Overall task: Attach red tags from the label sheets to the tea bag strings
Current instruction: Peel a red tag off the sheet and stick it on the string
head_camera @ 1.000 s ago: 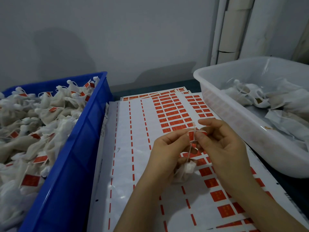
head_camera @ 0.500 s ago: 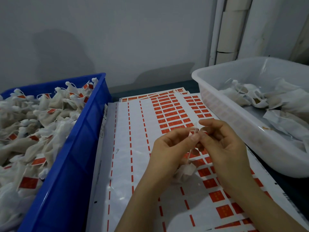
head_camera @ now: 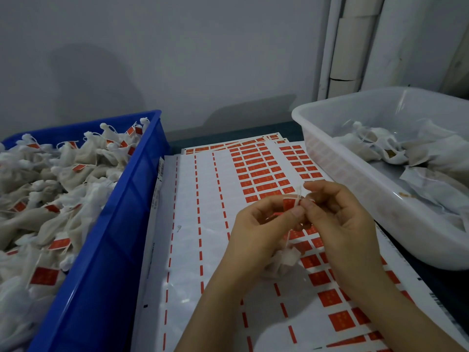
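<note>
My left hand (head_camera: 261,224) and my right hand (head_camera: 337,219) meet above the label sheets (head_camera: 220,224). Between their fingertips they pinch a small red tag (head_camera: 288,204) folded around the white string (head_camera: 298,195) of a tea bag. The string's end sticks up past the fingers. The white tea bag (head_camera: 284,260) hangs below the hands, just over the sheet. Rows of red tags (head_camera: 258,171) remain on the sheet's far and right parts; its left columns are peeled bare.
A blue crate (head_camera: 121,224) on the left is piled with tagged tea bags (head_camera: 50,186). A white plastic tub (head_camera: 355,189) on the right holds several untagged bags (head_camera: 396,151). A grey wall stands close behind.
The hands have stayed together over the sheet. The red tag now shows more clearly between the fingertips, pressed around the string.
</note>
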Demonstrator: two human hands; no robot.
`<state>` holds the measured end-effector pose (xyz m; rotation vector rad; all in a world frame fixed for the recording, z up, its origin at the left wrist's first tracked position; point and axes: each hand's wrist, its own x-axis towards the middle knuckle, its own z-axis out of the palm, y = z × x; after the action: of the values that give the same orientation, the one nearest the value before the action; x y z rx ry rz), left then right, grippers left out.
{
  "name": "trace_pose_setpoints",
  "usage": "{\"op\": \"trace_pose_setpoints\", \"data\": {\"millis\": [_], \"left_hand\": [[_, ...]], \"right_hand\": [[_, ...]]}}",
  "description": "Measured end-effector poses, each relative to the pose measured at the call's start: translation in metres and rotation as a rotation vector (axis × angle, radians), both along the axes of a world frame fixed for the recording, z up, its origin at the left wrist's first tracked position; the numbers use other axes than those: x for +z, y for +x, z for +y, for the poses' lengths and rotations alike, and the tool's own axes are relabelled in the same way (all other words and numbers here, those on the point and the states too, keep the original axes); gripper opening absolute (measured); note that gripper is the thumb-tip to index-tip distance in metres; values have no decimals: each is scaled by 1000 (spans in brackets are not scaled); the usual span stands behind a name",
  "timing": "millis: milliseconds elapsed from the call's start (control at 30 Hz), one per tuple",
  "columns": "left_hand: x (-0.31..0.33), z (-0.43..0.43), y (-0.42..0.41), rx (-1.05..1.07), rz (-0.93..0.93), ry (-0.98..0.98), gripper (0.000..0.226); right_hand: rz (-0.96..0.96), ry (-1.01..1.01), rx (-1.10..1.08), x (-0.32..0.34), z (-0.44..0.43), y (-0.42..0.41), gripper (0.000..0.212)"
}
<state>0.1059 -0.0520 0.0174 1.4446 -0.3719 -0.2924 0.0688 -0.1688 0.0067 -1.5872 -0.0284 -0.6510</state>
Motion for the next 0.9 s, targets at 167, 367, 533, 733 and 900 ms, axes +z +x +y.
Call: {"op": "trace_pose_setpoints", "data": {"millis": [167, 367, 533, 733, 900], "left_hand": [[-4, -1, 4, 111, 74, -57, 14], [-4, -2, 5, 220, 10, -84, 11], [-5, -6, 4, 275, -69, -32, 14], [-9, -6, 8, 368, -37, -58, 19], [-8, -4, 6, 349, -153, -65, 11]], "right_hand": [[17, -37, -17, 0, 1, 0, 19], [60, -67, -2, 0, 1, 1, 19], [85, -113, 14, 0, 2, 0, 22], [85, -52, -15, 2, 3, 2, 29], [112, -28, -60, 1, 3, 5, 33]]}}
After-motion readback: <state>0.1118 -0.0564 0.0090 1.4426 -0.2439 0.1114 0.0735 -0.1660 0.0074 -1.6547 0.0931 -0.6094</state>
